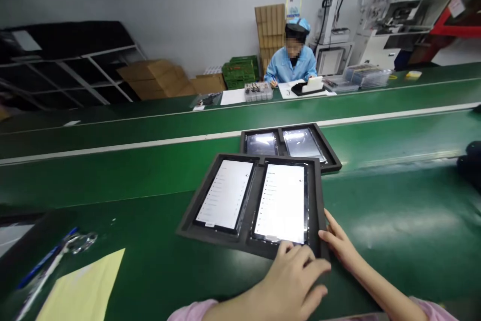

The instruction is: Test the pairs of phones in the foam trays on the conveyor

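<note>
Our left hand (291,281) rests flat on the near rim of the foam tray (188,226), grip released; our right hand (340,243) touches its corner, grasping nothing. We judge the lit tablets (281,203) fragile, so the tray on the green worktop (394,221) is best held by its stiff edges.

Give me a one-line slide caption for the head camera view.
Both hands, left hand and right hand, rest on a black foam tray holding two lit tablets on a green conveyor belt.

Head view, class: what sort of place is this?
Probably an electronics assembly line: a green conveyor belt, lit tablets in a foam tray, and a capped co-worker at a bench.
</note>
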`<act>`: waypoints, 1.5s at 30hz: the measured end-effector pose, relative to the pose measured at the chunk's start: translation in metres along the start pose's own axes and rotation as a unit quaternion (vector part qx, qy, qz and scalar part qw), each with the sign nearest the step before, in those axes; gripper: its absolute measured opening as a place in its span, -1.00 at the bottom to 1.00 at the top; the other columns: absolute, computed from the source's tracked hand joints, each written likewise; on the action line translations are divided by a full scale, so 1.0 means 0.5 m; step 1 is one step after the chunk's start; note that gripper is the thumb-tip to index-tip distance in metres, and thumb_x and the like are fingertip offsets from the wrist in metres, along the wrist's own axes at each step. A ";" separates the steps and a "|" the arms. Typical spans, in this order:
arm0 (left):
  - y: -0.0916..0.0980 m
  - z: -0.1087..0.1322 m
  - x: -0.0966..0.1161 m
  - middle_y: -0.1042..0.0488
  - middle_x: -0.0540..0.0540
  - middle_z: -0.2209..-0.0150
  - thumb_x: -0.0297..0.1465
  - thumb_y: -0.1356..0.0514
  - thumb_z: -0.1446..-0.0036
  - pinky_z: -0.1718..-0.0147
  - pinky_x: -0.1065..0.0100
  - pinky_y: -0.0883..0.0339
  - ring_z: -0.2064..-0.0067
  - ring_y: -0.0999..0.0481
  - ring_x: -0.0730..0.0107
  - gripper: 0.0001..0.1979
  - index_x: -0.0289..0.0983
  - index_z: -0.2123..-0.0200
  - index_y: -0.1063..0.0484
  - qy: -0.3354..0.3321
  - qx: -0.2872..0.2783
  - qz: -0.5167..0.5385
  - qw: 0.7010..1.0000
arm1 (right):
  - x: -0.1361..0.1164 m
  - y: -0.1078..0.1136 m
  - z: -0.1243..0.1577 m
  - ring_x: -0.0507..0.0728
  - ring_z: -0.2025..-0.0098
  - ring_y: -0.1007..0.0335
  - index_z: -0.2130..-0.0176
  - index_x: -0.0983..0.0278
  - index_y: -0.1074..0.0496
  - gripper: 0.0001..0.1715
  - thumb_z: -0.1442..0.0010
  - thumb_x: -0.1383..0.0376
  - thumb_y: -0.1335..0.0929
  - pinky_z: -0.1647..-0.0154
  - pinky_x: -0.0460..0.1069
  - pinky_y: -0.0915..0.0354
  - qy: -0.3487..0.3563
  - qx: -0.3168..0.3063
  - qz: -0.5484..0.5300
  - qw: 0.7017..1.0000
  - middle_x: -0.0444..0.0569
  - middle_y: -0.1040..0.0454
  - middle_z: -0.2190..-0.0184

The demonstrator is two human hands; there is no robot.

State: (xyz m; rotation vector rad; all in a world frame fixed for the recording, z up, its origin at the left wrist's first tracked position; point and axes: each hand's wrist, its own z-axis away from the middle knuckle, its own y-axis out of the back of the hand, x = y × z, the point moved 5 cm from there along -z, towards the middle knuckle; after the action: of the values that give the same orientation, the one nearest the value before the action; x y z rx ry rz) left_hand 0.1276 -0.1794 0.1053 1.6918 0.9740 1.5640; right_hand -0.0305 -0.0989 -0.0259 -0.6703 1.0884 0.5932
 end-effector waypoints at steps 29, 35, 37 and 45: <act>0.078 0.235 -0.420 0.05 -0.36 -0.38 -0.01 -0.24 0.04 -0.33 -0.19 0.04 -0.39 0.02 -0.16 0.06 -0.31 -0.40 0.16 0.434 0.223 0.099 0.867 | -0.173 -0.113 0.018 0.47 -0.25 -0.03 -0.17 0.04 -0.45 -0.33 -0.18 -0.13 -0.52 -0.25 0.48 0.17 0.443 -0.253 0.611 0.606 0.20 -0.07 -0.29; 0.077 0.240 -0.421 0.03 -0.32 -0.38 0.02 -0.26 0.02 -0.34 -0.18 0.07 -0.39 0.02 -0.15 0.04 -0.25 -0.40 0.12 0.439 0.239 0.125 0.857 | -0.214 -0.053 0.013 0.31 -0.14 -0.18 0.31 0.22 -0.58 -0.25 -0.53 -0.05 -0.05 -0.31 0.36 0.24 0.464 -0.205 0.512 0.694 0.07 -0.30 -0.11; 0.076 0.243 -0.424 -0.03 -0.29 -0.37 0.02 -0.14 -0.13 -0.36 -0.12 0.07 -0.39 -0.03 -0.06 -0.12 -0.25 -0.39 0.06 0.426 0.259 0.150 0.854 | -0.233 -0.033 0.008 0.24 -0.03 -0.26 0.31 0.23 -0.55 -0.19 -0.55 -0.01 0.04 -0.27 0.29 0.10 0.474 -0.178 0.450 0.735 0.06 -0.35 -0.01; 0.089 0.258 -0.452 -0.25 -0.24 -0.26 -0.13 -0.08 -0.13 -0.30 -0.02 -0.15 -0.29 -0.24 0.00 -0.35 -0.27 -0.25 -0.24 0.420 0.274 0.135 0.854 | -0.237 -0.066 0.031 0.18 0.07 -0.29 0.19 0.22 -0.55 -0.33 -0.56 0.12 0.01 -0.16 0.20 0.02 0.480 -0.185 0.430 0.742 0.01 -0.35 0.09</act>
State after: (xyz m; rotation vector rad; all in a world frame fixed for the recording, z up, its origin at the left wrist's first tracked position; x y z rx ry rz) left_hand 0.2553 -0.3900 0.0107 1.5084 1.8154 2.4862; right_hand -0.0391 -0.1220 0.0955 -0.8181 2.3509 1.3629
